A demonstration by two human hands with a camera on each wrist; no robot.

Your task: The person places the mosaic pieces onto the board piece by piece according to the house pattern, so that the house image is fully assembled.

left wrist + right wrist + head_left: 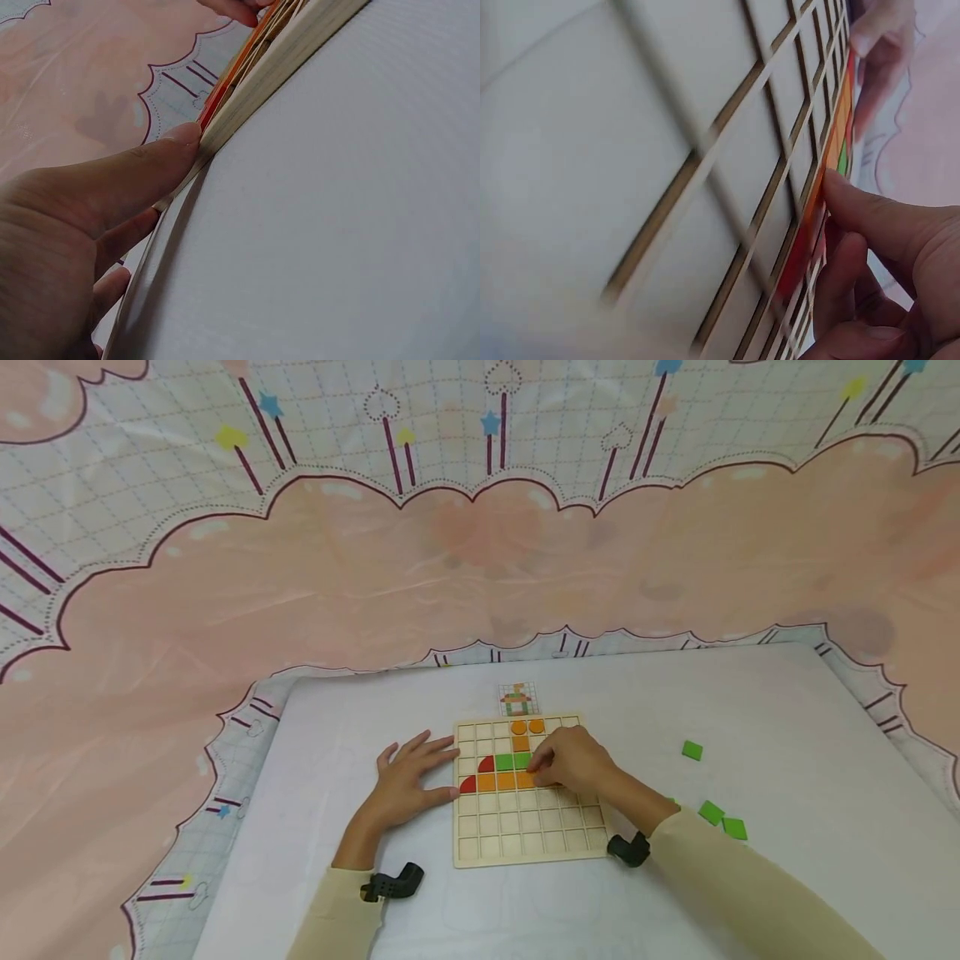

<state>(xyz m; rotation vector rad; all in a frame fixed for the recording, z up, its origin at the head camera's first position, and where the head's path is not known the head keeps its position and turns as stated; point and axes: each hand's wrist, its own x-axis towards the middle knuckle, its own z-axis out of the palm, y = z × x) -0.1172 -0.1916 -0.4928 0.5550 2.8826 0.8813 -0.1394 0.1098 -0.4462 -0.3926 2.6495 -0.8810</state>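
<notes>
A wooden grid board [497,847] lies on the white table, partly filled with coloured tiles. My left hand [408,783] spreads its fingers at the board's left edge, and its thumb [169,154] touches the rim. Over the middle rows bends my right hand [573,760], fingers curled. Its thumb tip touches the orange tile row [834,146]; whether a tile is pinched is hidden. Beside those fingertips lie green square tiles [513,762]. Red quarter-round tiles [486,764] end the rows at left, and another red tile [796,259] shows nearer in the right wrist view. Orange round tiles [527,727] sit on top.
A small pattern card [517,698] lies just beyond the board. Several loose green tiles [711,812] are scattered on the table [787,735] to the right, one partly behind the right forearm. A patterned cloth [480,568] hangs behind the table.
</notes>
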